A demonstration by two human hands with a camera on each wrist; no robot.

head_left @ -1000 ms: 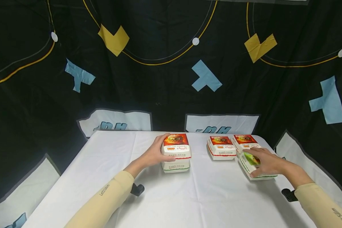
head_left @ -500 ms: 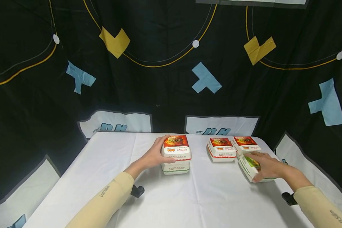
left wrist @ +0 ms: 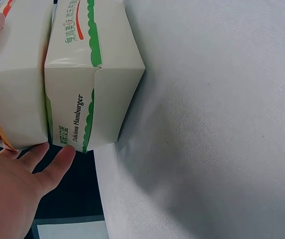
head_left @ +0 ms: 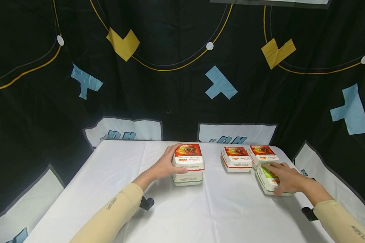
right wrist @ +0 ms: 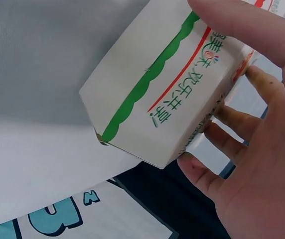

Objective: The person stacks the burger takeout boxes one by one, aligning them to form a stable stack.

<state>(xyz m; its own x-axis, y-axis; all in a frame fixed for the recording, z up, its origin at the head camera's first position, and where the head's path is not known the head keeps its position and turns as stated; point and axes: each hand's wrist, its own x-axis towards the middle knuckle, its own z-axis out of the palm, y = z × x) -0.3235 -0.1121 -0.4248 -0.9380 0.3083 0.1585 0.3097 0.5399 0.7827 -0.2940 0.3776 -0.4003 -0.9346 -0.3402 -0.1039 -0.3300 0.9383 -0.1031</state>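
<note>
Two burger boxes are stacked left of the table's middle: a red-topped box (head_left: 188, 160) on a green-trimmed box (head_left: 188, 179). My left hand (head_left: 164, 164) grips the upper box from its left side, thumb at the front. In the left wrist view, fingertips of the left hand (left wrist: 18, 184) also touch the green-trimmed box (left wrist: 82, 74). On the right, my right hand (head_left: 290, 179) holds a green-topped box (head_left: 266, 180), thumb on its front and fingers over the far edge. The right wrist view shows the right hand (right wrist: 257, 119) round that green-trimmed box (right wrist: 157, 84).
A red-topped box (head_left: 236, 160) stands between the stack and the right hand. Another red-topped box (head_left: 263, 154) sits directly behind the green-topped one. The white-covered table (head_left: 182, 216) meets a dark curtain (head_left: 170, 101) at its back edge.
The right hand has shifted slightly down over the green-topped box, which has turned a little and sits slightly nearer. The left hand stays in place on the stack.
</note>
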